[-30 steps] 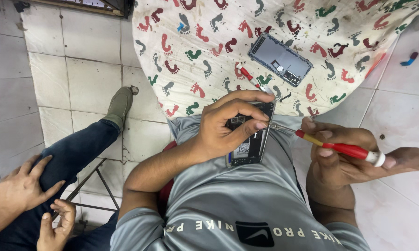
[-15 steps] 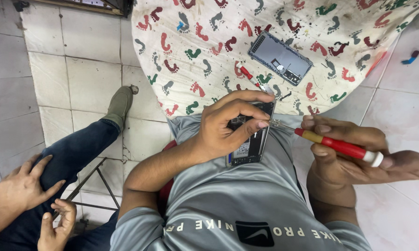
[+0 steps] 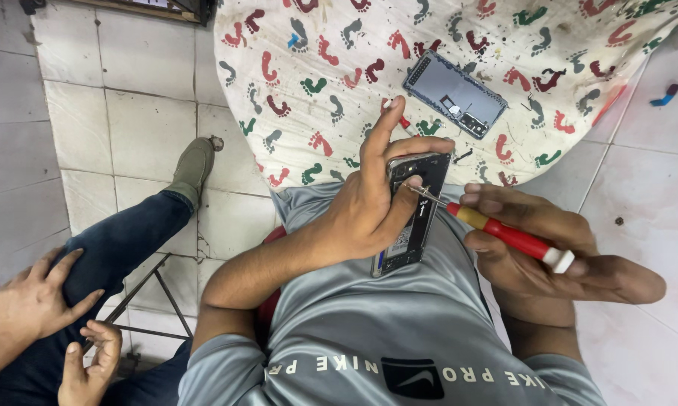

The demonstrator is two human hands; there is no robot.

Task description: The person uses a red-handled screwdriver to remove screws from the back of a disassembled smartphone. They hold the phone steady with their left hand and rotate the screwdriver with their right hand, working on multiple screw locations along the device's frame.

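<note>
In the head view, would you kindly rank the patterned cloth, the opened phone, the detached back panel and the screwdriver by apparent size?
1. patterned cloth
2. opened phone and detached back panel: look alike, and the phone is nearer the camera, so unranked
3. screwdriver

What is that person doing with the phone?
The left hand holds an opened phone above the lap. The right hand touches a red-handled screwdriver tip to its inside. The phone's removed back panel lies on a footprint-patterned cloth. Another person's hands rest on a knee nearby.
</note>
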